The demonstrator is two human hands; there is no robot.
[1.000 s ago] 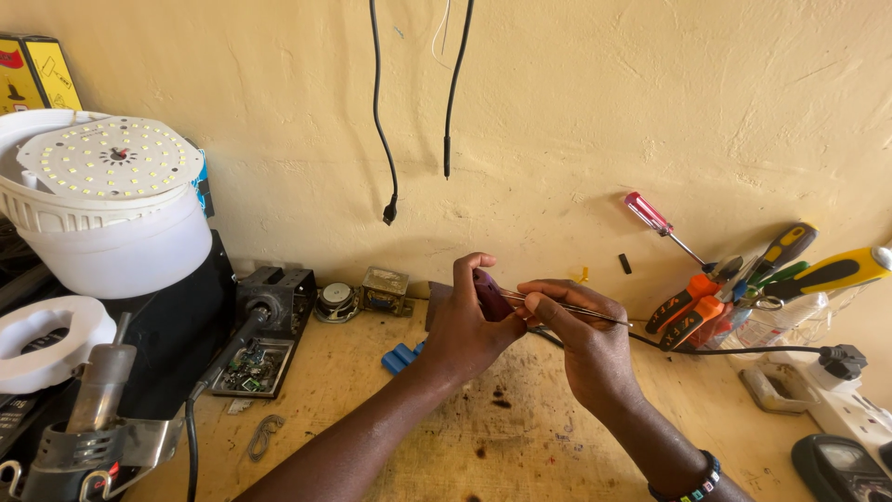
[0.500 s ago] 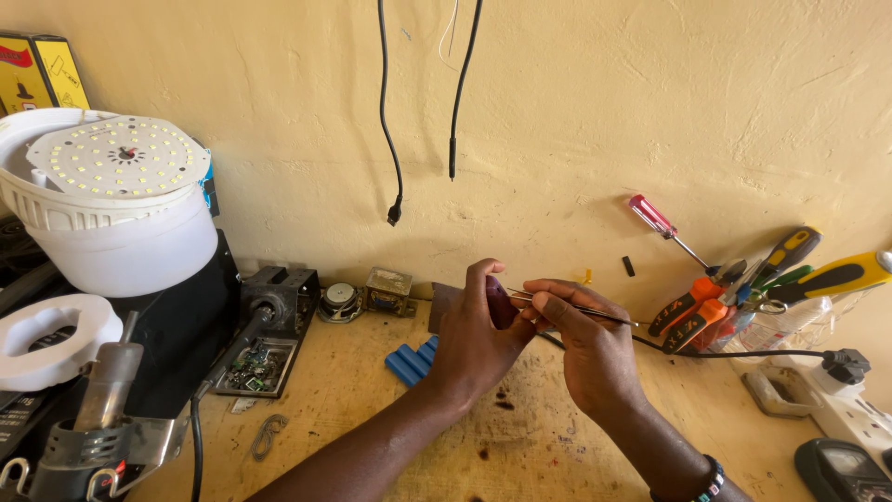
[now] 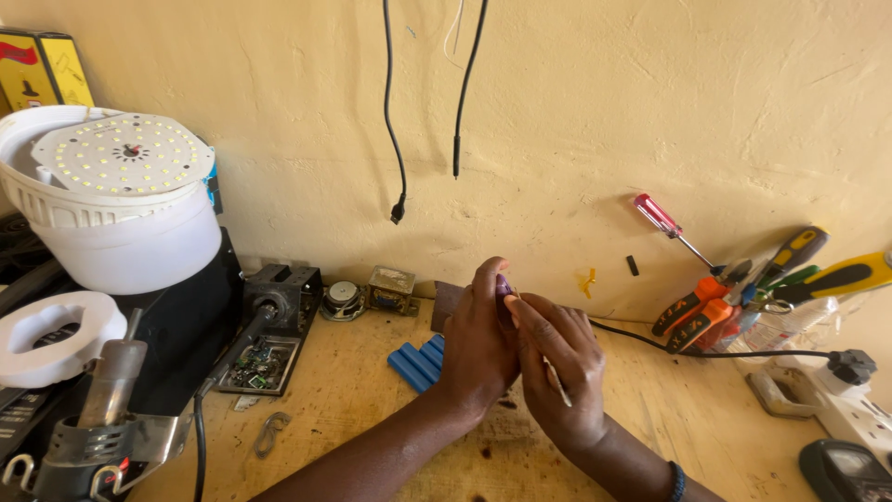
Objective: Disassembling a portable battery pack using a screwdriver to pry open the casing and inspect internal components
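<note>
A white LED lamp point(image 3: 125, 200) is sitting at the left on a black box point(image 3: 186, 325). A white ring point(image 3: 56, 336) is lying beside it. Blue cells point(image 3: 420, 363) are lying on the wooden bench point(image 3: 344, 409), near a circuit board point(image 3: 260, 364). Two black cables point(image 3: 390, 112) are hanging down the wall point(image 3: 650, 102). A red screwdriver point(image 3: 662, 219) and orange pliers point(image 3: 697, 311) are leaning at the right, above a white power strip point(image 3: 859, 409).

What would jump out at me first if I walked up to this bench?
Two hands meet mid-bench, the left hand and right hand pinching a small purple object. At far left a round white LED panel tops a white bucket. Screwdrivers and pliers lean against the right wall.
</note>
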